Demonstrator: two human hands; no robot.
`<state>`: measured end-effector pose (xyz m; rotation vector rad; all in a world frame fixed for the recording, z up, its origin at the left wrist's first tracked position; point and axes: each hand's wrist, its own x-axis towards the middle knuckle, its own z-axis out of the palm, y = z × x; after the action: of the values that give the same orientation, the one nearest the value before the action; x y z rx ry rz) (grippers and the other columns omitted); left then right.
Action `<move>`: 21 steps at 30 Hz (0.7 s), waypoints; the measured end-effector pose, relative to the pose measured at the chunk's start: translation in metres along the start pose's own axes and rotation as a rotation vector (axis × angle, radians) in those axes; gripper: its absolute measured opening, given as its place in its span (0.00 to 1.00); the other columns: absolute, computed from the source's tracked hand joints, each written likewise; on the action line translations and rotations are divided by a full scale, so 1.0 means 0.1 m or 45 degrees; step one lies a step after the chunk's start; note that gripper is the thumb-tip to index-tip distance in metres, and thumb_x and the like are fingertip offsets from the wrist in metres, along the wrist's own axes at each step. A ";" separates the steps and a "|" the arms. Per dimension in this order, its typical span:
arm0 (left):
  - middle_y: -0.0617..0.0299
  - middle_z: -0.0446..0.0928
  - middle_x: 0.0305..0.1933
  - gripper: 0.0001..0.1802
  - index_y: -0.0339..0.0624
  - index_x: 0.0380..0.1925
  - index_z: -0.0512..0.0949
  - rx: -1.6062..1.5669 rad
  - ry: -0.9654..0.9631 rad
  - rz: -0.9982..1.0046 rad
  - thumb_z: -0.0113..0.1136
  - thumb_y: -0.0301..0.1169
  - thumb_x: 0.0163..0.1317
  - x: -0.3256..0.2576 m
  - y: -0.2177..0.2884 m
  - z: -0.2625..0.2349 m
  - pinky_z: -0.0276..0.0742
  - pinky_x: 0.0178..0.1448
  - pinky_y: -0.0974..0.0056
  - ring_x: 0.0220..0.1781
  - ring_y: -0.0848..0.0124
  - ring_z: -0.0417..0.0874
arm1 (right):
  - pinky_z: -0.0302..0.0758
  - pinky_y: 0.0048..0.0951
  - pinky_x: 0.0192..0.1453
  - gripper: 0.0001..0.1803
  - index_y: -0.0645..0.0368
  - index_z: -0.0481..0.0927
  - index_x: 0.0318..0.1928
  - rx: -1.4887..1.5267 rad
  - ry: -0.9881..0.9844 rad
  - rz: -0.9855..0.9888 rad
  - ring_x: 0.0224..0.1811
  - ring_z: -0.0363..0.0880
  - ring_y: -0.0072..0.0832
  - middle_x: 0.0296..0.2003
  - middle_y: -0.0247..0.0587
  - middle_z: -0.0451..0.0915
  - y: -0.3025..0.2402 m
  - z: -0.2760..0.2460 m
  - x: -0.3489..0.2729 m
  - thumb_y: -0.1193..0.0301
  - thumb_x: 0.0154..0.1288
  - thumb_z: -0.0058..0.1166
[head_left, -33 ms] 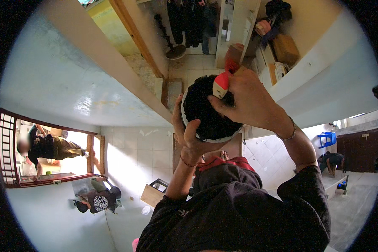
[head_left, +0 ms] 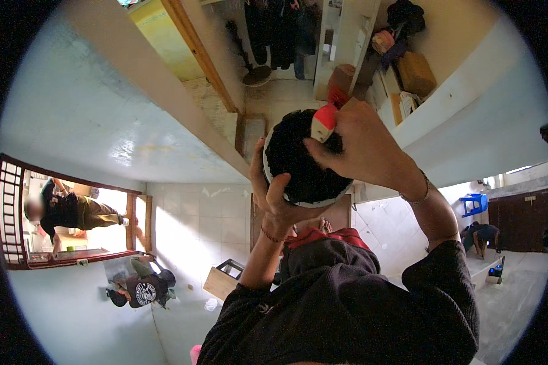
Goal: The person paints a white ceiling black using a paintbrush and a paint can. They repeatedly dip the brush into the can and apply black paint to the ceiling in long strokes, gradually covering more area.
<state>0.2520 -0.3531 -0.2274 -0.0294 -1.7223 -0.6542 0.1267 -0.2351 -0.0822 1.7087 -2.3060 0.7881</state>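
Observation:
My left hand (head_left: 273, 198) is closed round the near left side of a round tub (head_left: 301, 161) with a whitish rim and a black inside. Its thumb lies over the rim. Whether the black is a coating or the contents, I cannot tell. Over the tub's far right part, my right hand (head_left: 365, 146) pinches a flat red-and-cream handle (head_left: 324, 123), like that of a paintbrush. A small hole shows near the handle's cream end. The rest of the tool is hidden by my fingers or hard to make out beyond them.
Walls flank me, with a doorway at the left. A wooden stool-like piece (head_left: 221, 283) stands on the floor nearby. One person (head_left: 145, 289) works low at the left, another (head_left: 82, 210) beyond the doorway, another (head_left: 484, 234) bends at the right near a blue stool (head_left: 474, 204).
My right hand and the handle have shifted very slightly to the right. My left hand keeps its hold on the tub.

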 end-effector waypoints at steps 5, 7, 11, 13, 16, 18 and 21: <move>0.23 0.63 0.72 0.48 0.56 0.59 0.69 0.023 -0.034 -0.093 0.86 0.53 0.40 -0.14 0.00 -0.25 0.74 0.70 0.35 0.70 0.29 0.72 | 0.79 0.51 0.36 0.21 0.61 0.83 0.32 -0.056 -0.051 0.172 0.28 0.84 0.52 0.23 0.55 0.81 -0.12 -0.05 -0.03 0.53 0.62 0.66; 0.23 0.63 0.72 0.46 0.55 0.57 0.70 -0.063 -0.116 -0.554 0.86 0.52 0.39 -0.22 0.08 -0.43 0.73 0.69 0.35 0.69 0.29 0.72 | 0.80 0.44 0.36 0.20 0.60 0.83 0.33 0.316 0.133 0.243 0.29 0.84 0.41 0.24 0.48 0.82 -0.24 -0.04 -0.13 0.55 0.62 0.71; 0.24 0.62 0.72 0.46 0.50 0.55 0.70 0.065 0.035 -0.335 0.87 0.49 0.37 -0.28 0.23 -0.79 0.74 0.68 0.37 0.69 0.28 0.72 | 0.82 0.33 0.49 0.13 0.61 0.80 0.41 0.725 0.365 0.556 0.41 0.84 0.30 0.38 0.38 0.84 -0.51 0.13 -0.43 0.72 0.64 0.73; 0.24 0.61 0.72 0.45 0.48 0.54 0.71 0.165 0.118 -0.147 0.87 0.49 0.37 -0.28 0.28 -0.93 0.75 0.67 0.38 0.69 0.27 0.71 | 0.80 0.34 0.54 0.13 0.61 0.79 0.44 0.668 0.470 0.420 0.45 0.83 0.30 0.41 0.41 0.83 -0.55 0.24 -0.50 0.74 0.66 0.71; 0.24 0.61 0.72 0.47 0.50 0.55 0.70 0.260 0.099 -0.230 0.86 0.50 0.37 -0.38 0.46 -1.15 0.75 0.67 0.38 0.69 0.28 0.71 | 0.80 0.35 0.57 0.22 0.63 0.72 0.57 0.658 0.399 0.193 0.50 0.82 0.32 0.48 0.44 0.81 -0.50 0.36 -0.59 0.77 0.67 0.68; 0.24 0.61 0.71 0.48 0.52 0.58 0.68 0.259 0.060 -0.310 0.86 0.51 0.38 -0.45 0.53 -1.29 0.74 0.67 0.36 0.69 0.28 0.71 | 0.80 0.34 0.57 0.24 0.63 0.71 0.59 0.748 0.345 0.145 0.51 0.82 0.31 0.49 0.44 0.81 -0.46 0.44 -0.63 0.76 0.68 0.67; 0.25 0.61 0.71 0.48 0.53 0.59 0.66 0.370 0.100 -0.186 0.85 0.50 0.41 -0.50 0.57 -1.40 0.73 0.68 0.35 0.70 0.29 0.70 | 0.78 0.32 0.56 0.19 0.65 0.73 0.58 0.905 0.201 0.206 0.50 0.80 0.27 0.50 0.42 0.81 -0.42 0.53 -0.66 0.74 0.71 0.64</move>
<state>0.4105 -0.3502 -0.2348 0.3243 -1.7388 -0.4985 0.1967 -0.2149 -0.1423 1.5942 -2.2117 1.8735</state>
